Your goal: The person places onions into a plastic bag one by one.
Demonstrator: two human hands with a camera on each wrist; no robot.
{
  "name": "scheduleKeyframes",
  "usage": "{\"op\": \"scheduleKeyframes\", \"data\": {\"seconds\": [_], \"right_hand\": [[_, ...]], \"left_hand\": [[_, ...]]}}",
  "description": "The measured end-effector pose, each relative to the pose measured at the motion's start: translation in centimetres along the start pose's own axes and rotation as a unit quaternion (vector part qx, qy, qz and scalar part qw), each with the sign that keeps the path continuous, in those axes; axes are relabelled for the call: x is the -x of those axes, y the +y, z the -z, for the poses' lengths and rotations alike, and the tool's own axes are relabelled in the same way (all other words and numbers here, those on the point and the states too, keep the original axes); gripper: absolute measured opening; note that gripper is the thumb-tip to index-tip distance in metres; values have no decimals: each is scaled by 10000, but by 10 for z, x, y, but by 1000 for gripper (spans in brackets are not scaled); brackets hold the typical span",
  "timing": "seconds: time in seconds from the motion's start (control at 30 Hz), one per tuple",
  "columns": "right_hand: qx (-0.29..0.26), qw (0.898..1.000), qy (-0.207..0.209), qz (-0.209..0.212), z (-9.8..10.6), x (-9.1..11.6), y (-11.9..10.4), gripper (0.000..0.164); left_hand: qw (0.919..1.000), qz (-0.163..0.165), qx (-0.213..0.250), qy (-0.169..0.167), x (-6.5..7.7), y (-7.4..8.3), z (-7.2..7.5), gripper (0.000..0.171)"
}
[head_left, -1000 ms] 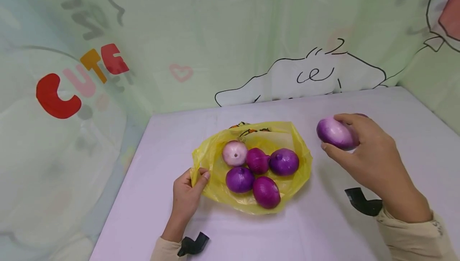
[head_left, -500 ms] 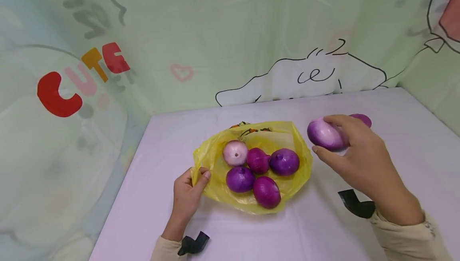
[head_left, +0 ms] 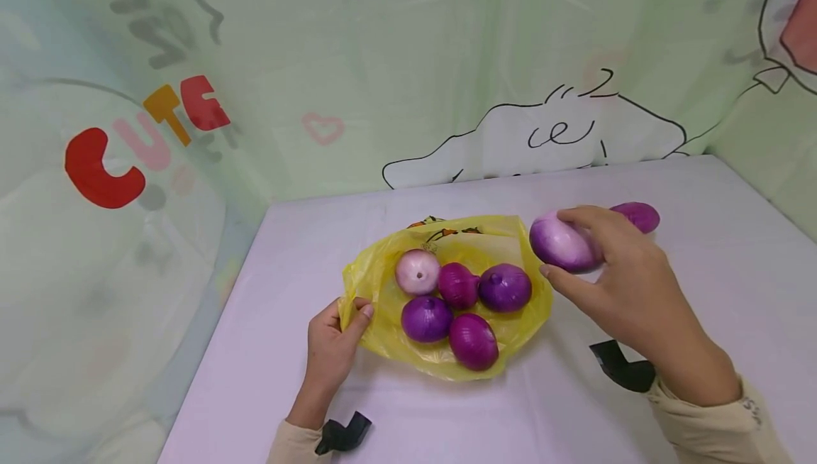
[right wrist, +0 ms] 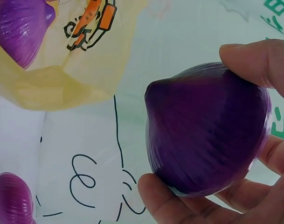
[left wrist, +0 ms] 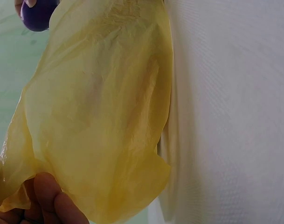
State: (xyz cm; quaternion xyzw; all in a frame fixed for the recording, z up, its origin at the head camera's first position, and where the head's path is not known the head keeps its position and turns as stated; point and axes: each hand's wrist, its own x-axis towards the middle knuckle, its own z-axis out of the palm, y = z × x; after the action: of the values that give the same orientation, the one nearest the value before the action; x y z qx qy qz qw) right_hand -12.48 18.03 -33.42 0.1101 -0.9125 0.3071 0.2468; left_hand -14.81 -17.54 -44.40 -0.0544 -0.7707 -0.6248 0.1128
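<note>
My left hand (head_left: 337, 336) pinches the left rim of a yellow plastic bag (head_left: 376, 340), whose mouth gapes upward on the table. Inside lie several onions: a pale one (head_left: 418, 272) at the back left, the others deep purple, such as the one (head_left: 473, 341) nearest me. To the right, my right hand (head_left: 628, 283) grips a purple-and-white onion (head_left: 564, 242) between thumb and fingers, held in the air beside the bag's right rim. The right wrist view shows this onion (right wrist: 207, 130) close up, its pointed end away from the palm.
Another purple onion (head_left: 638, 216) lies on the table behind my right hand, partly covered by it. A pale cloth covers the table (head_left: 255, 379). Behind it hangs a light green printed curtain (head_left: 383, 59). Black curved pieces (head_left: 345, 434) sit at both wrists.
My right hand has moved left with its onion, from well right of the bag to right at its rim. More of the onion behind it now shows. The left hand and bag have stayed put.
</note>
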Motion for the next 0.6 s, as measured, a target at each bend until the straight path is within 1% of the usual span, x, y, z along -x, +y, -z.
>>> {"op": "scheduleKeyframes", "data": {"seconds": [0.27, 0.33, 0.6], "right_hand": [[-28, 9996, 104, 276, -4, 1, -2, 69], [14, 9995, 97, 293, -5, 1, -3, 69], [-110, 9990, -14, 442, -9, 2, -8, 70]], "left_hand": [[10000, -16, -23, -7, -1, -1, 0, 10], [10000, -21, -23, -11, -1, -2, 0, 9], [10000, -35, -6, 6, 0, 0, 0, 9]]}}
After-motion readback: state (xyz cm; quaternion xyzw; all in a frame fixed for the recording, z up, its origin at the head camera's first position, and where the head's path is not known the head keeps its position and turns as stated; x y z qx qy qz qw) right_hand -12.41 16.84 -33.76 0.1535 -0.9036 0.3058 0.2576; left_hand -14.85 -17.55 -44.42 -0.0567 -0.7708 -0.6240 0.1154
